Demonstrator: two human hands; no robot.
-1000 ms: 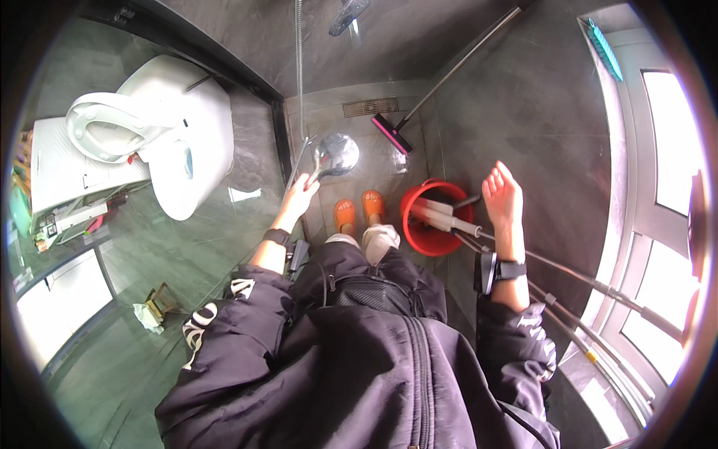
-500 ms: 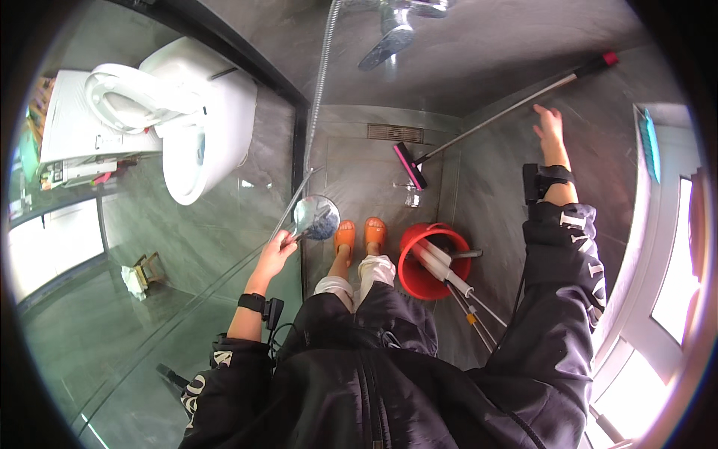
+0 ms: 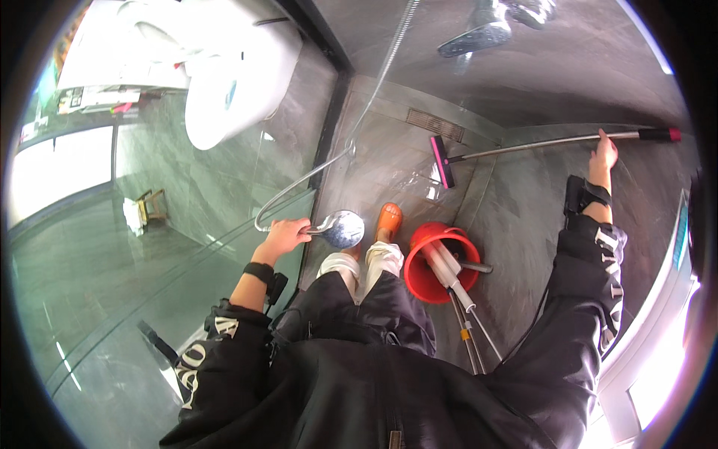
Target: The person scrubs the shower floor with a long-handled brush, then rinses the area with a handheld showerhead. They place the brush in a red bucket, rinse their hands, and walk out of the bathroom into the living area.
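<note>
My left hand (image 3: 286, 236) is closed round the handle of a round shower head (image 3: 343, 229), whose metal hose (image 3: 295, 182) loops up behind it. The shower head's face has a dark, speckled look. On the right, my right hand (image 3: 604, 154) has its fingers round the metal pole of a long-handled floor brush (image 3: 535, 145). The brush's black and pink head (image 3: 442, 162) rests on the floor, and its dark grip end with a pink cap lies towards the right wall. Finger detail on the pole is small.
Beside my feet, a red bucket (image 3: 413, 275) holds white and grey long-handled tools. An orange slipper (image 3: 389, 220) is on my foot. A floor drain (image 3: 434, 125) lies ahead, under a wall tap (image 3: 479, 39). A glass partition runs left, with a white toilet (image 3: 224, 97) and small wooden stool (image 3: 152, 206) beyond.
My right hand has reached the brush pole and taken hold of it. My left hand has turned the shower head sideways, and its hose now loops. The whole view has rotated clockwise.
</note>
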